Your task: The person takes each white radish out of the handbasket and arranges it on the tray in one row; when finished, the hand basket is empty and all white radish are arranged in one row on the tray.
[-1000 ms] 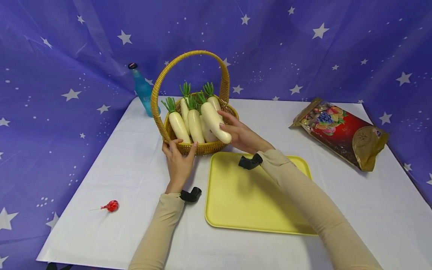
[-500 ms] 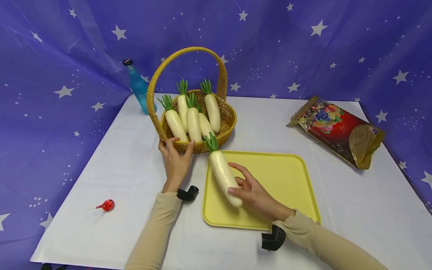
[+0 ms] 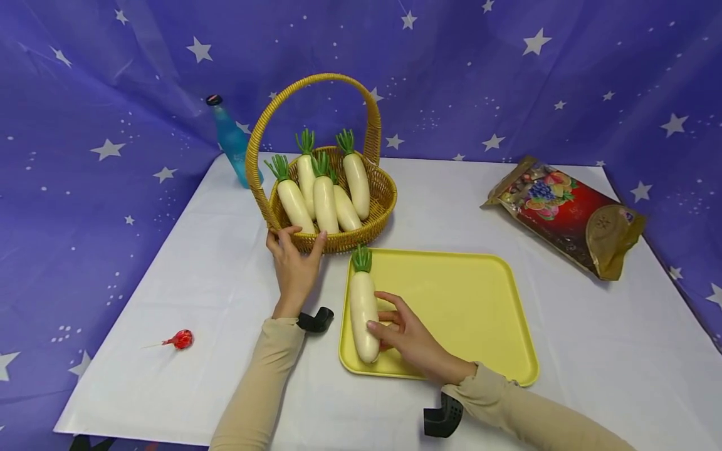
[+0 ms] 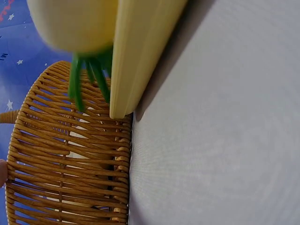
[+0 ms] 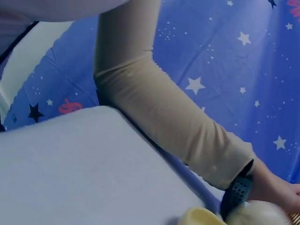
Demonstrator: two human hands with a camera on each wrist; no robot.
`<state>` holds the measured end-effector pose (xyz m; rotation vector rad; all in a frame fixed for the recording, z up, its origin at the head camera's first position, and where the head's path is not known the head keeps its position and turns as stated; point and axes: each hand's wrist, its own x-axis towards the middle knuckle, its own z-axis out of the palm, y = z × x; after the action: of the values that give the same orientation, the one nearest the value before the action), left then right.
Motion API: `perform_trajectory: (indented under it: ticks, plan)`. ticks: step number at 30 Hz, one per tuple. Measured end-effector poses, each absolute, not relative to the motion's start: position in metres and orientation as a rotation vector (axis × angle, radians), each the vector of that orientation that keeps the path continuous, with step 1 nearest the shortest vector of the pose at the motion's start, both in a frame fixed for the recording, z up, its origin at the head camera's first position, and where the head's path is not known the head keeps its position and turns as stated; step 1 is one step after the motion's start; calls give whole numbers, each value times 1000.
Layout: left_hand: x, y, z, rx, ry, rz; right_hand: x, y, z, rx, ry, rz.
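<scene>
Item: white radish (image 3: 363, 313), one, green leaves attached. Lies lengthwise along the left edge of the yellow tray (image 3: 451, 307), leaf end at the tray's far left corner, tip towards its near left corner; full contact with the tray floor cannot be told.

Right hand (image 3: 414, 338): partly closed, thumb on top of the radish and fingers at its right side, pinching it near the tip end.

Left hand (image 3: 296, 266): thumb and bent fingers set well apart, holding the near left rim of the wicker basket (image 3: 355, 238).

Basket: yellow-brown, tall arched handle, placed left of centre towards the table's far edge, just beyond the tray's far left corner. Contents: five leaved radishes (image 3: 325, 203), leaning, leaves towards the far rim.

Table (image 3: 192, 275): white covering. Also on it: blue bottle (image 3: 232, 143), dark cap, near the far left corner; red-wrapped lollipop (image 3: 182, 339), near the left edge, stick towards that edge; red and gold bag (image 3: 564, 213), fruit print, lying slantwise near the far right corner.

Backdrop (image 3: 451, 94): blue-purple, white stars, behind the far edge.
</scene>
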<state>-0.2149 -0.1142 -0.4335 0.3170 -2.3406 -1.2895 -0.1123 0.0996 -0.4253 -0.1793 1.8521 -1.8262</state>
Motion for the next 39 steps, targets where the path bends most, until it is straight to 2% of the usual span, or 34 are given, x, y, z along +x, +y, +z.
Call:
perform_trajectory:
  ticks: [10, 19, 33, 39]
  plan:
    - [-214, -113, -434, 326, -2341, -1291, -118, 102, -422, -219, 1990, -1740]
    - [-214, -113, -436, 332, -2339, -1296, -139, 101, -406, -301, 2105, -1769]
    - [-215, -115, -433, 331, -2346, -1291, -217, 70, -378, -397, 2108, -2208]
    - [-214, -114, -434, 330, -2355, -1288, -248, 43, -371, -308, 1973, -2409]
